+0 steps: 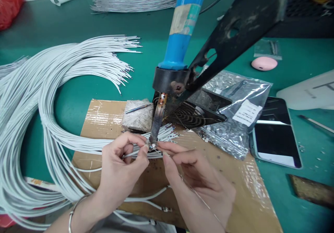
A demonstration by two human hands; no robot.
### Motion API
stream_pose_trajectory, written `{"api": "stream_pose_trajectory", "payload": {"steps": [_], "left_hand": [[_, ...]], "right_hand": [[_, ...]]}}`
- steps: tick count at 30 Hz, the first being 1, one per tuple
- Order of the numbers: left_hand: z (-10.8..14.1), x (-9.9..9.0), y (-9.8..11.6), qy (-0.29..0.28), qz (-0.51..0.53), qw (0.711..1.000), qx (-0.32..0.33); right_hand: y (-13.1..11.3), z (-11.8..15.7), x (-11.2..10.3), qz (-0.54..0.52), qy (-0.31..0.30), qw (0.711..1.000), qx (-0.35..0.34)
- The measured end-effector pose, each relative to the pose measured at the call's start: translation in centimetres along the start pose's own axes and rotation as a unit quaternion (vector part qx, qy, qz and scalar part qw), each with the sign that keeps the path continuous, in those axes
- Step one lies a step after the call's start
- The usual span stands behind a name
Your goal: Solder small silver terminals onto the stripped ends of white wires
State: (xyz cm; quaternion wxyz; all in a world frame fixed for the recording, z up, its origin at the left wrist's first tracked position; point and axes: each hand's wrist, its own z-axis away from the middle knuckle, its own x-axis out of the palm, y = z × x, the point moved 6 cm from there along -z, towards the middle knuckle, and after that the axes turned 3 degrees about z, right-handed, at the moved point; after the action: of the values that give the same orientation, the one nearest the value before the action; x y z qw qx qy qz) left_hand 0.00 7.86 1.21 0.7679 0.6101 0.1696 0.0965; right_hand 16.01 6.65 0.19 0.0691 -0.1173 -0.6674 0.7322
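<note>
Between thumb and fingers, my left hand (122, 167) pinches a white cable near its end, where a small metal connector (153, 146) shows. My right hand (198, 184) is closed on a thin solder wire (206, 205), which trails down across the palm. Its front end points at the connector. Above both hands, a blue-handled soldering iron (180, 48) hangs in a black stand, and its dark tip (156, 125) comes down at the connector. Whether the tip touches it is hard to tell. More white cable ends (167, 132) lie just behind my fingers.
A large bundle of white cables (47, 121) fills the left. Cardboard (235, 191) lies under my hands, with a wrapped block (138, 114) behind. Finished-looking cable ends (165, 209) rest in front. To the right are a bag of metal parts (235, 114) and a phone (276, 135).
</note>
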Motion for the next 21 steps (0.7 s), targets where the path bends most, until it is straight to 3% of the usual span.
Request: {"api": "stream_pose_trajectory", "payload": {"steps": [14, 21], "left_hand": [[-0.09, 0.1, 0.34, 0.005, -0.002, 1.0, -0.009], [-0.1, 0.14, 0.31, 0.006, 0.006, 1.0, -0.014]], "right_hand": [[0.17, -0.16, -0.15, -0.014, -0.015, 0.999, -0.035], [0.04, -0.01, -0.04, -0.006, -0.003, 1.0, -0.002]]}}
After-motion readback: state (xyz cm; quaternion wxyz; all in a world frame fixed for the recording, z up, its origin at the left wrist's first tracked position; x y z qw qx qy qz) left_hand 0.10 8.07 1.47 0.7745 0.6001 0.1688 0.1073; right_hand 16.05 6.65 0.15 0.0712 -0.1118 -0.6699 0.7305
